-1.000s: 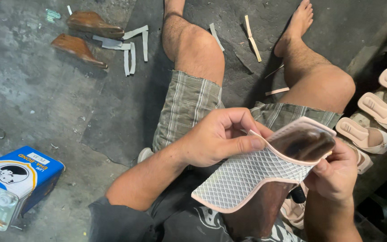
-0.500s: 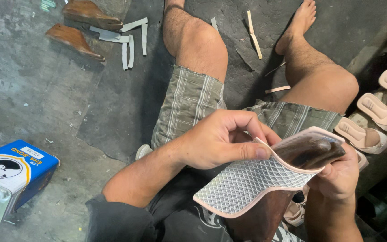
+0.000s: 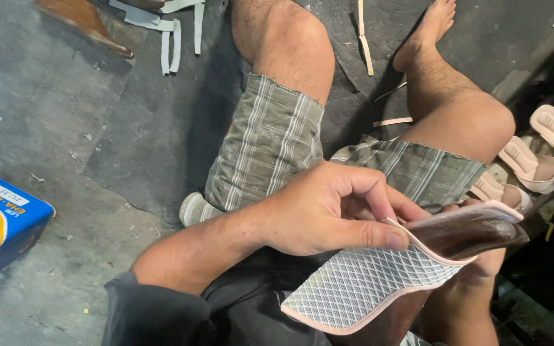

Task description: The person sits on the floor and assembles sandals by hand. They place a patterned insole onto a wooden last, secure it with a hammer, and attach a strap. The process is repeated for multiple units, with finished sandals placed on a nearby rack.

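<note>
Under the left hand [image 3: 328, 214], the sole [image 3: 367, 285] shows a pale, matt tread of raised diamond grid, rubbery in look, edged by a smooth pinkish rim. Its inner face, by the right hand [image 3: 485, 263], is dark brown and glossy, like polished leather. Beyond the hands, the shorts [image 3: 270, 144] are woven plaid cloth, soft and matt. The floor [image 3: 65, 115] is rough, stained grey concrete. Far left of the left hand, the box [image 3: 1, 221] is smooth printed cardboard.
</note>
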